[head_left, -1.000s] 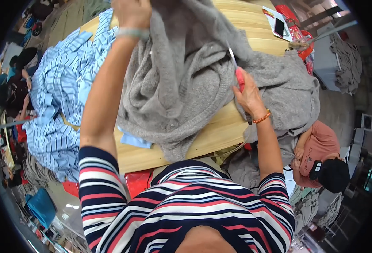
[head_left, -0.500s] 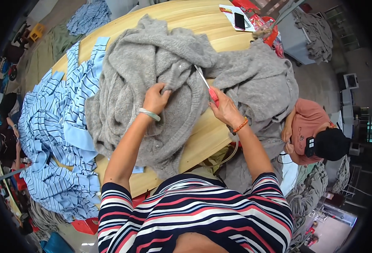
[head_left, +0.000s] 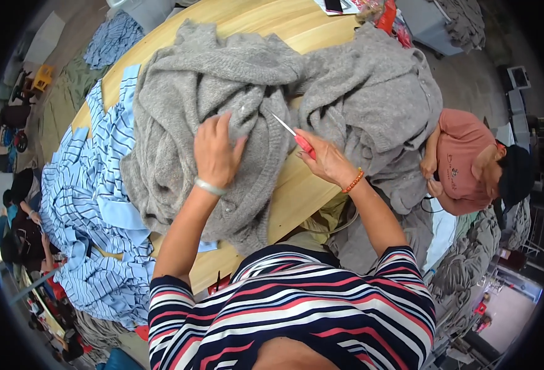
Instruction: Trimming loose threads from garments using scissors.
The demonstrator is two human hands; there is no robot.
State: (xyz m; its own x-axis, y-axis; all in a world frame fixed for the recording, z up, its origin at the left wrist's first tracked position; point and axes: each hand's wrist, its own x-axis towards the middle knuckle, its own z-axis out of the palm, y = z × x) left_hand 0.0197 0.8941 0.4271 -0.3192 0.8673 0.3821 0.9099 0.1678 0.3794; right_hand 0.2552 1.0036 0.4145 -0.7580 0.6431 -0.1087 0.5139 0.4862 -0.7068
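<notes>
At the far left, a heap of blue-and-white striped cloth pieces point(head_left: 93, 209) hangs over the edge of the round pale wooden desk point(head_left: 296, 191). Beside it lies the grey knitted woollen sweater point(head_left: 191, 123), bunched in the middle of the desk. The left hand point(head_left: 216, 154) rests on it with the palm down and the fingers spread, pressing a fold flat — its grip closes on nothing. Just to the right, the right hand point(head_left: 324, 159) has its grip closed around the red handle of a small thread-trimming tool point(head_left: 293, 134), whose thin metal tip points at the knit near the left fingertips. I judge the step to be trimming loose thread at this fold; the next move calls for a steady tip, so the knit itself is not cut. Further right lies a second grey knitted garment point(head_left: 377, 92), touching the first — its folds crowd the working spot. At the far right a person in a pink shirt point(head_left: 463, 160) sits close to the desk.
</notes>
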